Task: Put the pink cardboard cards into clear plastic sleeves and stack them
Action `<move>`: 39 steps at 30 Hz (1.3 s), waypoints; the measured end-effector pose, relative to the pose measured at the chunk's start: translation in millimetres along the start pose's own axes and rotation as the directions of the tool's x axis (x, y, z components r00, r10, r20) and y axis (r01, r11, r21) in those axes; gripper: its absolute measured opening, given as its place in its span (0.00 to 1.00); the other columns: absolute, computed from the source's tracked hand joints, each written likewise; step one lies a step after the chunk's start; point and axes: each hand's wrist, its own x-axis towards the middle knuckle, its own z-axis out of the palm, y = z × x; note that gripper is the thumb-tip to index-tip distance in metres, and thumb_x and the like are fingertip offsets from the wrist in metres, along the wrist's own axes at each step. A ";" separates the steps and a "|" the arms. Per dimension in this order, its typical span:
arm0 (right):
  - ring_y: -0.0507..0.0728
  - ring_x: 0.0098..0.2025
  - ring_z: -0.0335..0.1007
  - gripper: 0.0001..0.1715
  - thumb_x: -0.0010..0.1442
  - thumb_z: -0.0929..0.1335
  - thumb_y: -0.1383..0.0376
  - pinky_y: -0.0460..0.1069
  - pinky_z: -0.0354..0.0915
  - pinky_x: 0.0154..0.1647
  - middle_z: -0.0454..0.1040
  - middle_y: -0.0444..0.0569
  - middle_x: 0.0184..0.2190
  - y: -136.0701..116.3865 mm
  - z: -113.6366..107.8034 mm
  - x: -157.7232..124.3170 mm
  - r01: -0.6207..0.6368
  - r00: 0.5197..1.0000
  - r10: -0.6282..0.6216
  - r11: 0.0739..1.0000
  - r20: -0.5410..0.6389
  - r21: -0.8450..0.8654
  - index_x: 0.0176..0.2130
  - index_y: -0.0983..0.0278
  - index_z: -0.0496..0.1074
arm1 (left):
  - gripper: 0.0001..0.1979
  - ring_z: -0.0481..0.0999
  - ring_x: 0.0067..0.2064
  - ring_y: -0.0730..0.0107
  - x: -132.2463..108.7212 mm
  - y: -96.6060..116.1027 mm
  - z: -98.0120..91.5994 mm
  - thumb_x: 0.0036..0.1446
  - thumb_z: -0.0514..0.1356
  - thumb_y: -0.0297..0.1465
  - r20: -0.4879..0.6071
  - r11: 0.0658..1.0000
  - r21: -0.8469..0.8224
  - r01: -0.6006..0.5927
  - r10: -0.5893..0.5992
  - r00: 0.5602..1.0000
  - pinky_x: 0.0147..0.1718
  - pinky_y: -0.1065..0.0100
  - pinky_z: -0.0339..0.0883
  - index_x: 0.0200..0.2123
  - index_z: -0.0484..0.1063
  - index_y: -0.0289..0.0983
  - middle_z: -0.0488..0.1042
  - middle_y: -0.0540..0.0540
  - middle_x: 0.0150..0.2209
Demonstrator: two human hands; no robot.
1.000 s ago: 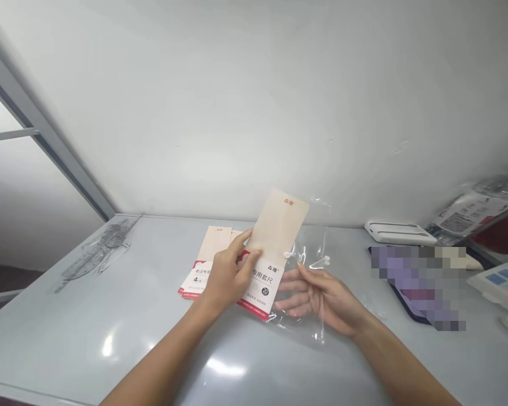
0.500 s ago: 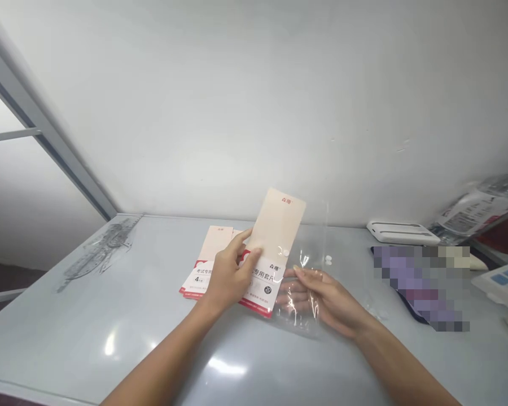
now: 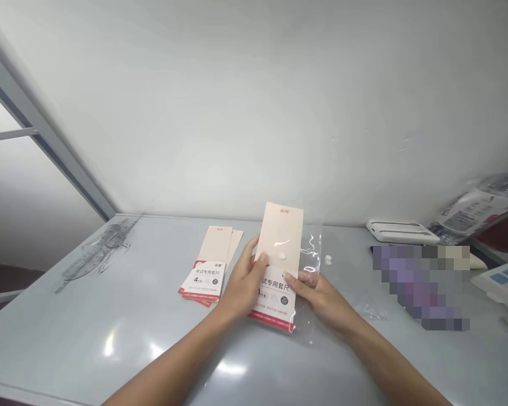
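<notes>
- Ruler-set packet (image 3: pixel 278 242) stands tilted between your hands, with its lower edge near the desk; it lies in or behind the clear plastic bag (image 3: pixel 311 265), though you cannot tell which.
- Left hand (image 3: pixel 241 285): your fingers close narrowly on the packet's left edge.
- Right hand (image 3: pixel 317 299): your fingertips pinch narrowly at the packet's lower right, over the film.
- Keep both grips light and even, so the packet stays square and the film lies smooth.
- Two more ruler-set packets (image 3: pixel 207 265) overlap on the white desktop (image 3: pixel 68 332), just beyond your left hand.
</notes>
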 end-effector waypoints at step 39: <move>0.60 0.36 0.72 0.23 0.52 0.66 0.51 0.52 0.67 0.35 0.75 0.52 0.33 -3.9 -2.4 -1.9 0.029 0.999 -0.034 0.983 -0.028 -0.181 0.40 0.66 0.70 | 0.18 0.66 0.23 0.74 5.8 -3.7 -7.1 0.40 0.63 0.44 -0.042 0.982 0.106 0.153 -0.150 0.988 0.26 0.69 0.60 0.18 0.66 0.35 0.68 0.49 0.20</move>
